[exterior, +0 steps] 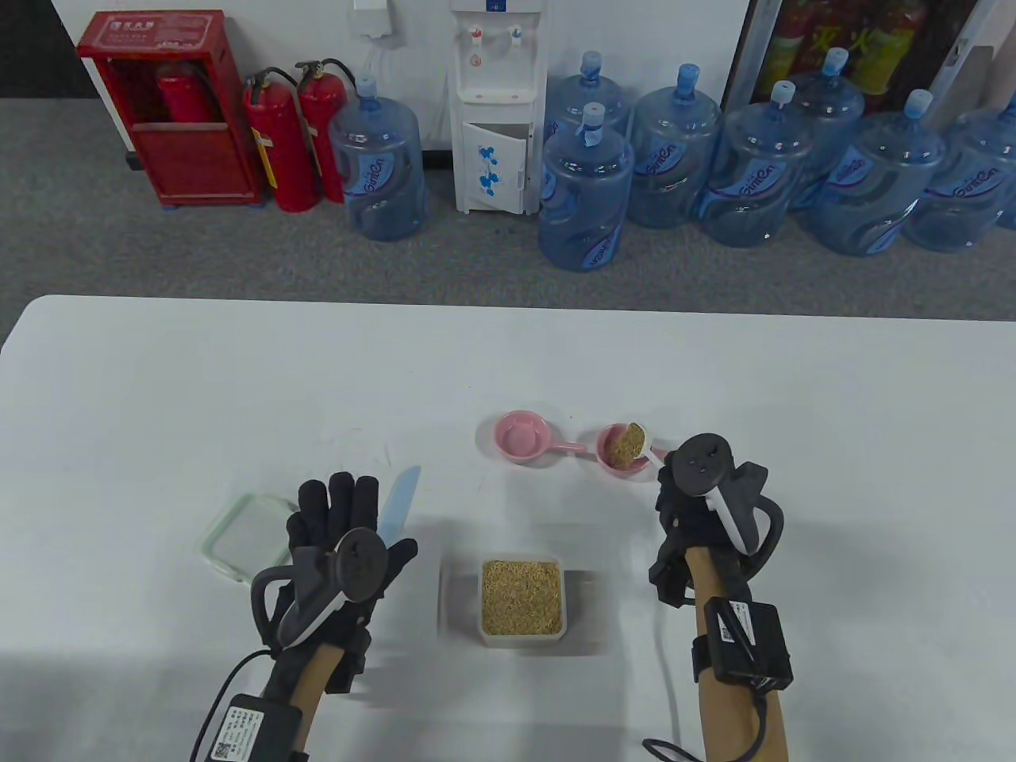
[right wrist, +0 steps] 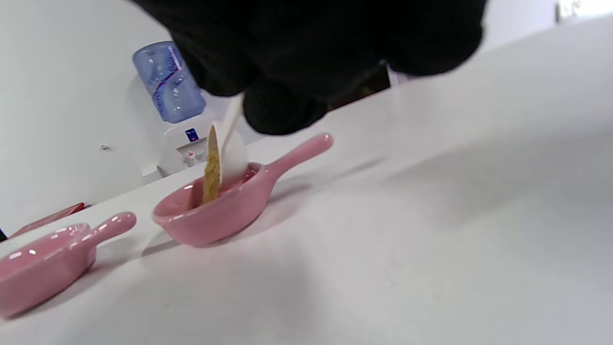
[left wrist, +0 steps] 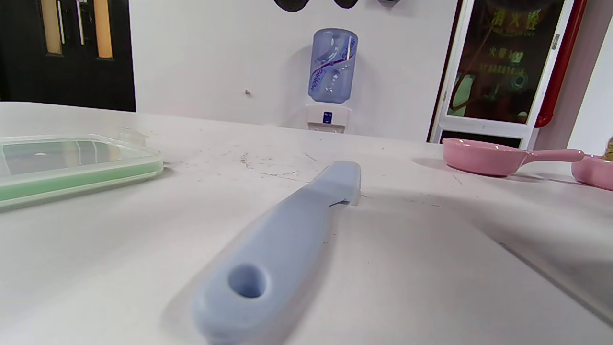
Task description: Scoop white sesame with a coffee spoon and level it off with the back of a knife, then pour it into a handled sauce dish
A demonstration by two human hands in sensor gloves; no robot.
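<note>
White spoon [right wrist: 229,152] tipped on edge over dish [right wrist: 218,213], handle toward right hand [exterior: 698,508].

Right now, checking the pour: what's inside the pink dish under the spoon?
Sesame falls from the tilted spoon into the right-hand pink dish; its bottom is hidden by its rim.

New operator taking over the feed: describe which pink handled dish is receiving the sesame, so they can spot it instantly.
Start at the square tub of sesame near the table's front edge; beyond it sit two pink handled dishes. The one receiving is the right-hand dish, just ahead of the right hand. Unlike the empty left dish, it holds sesame, with the white spoon tipped over it.
</note>
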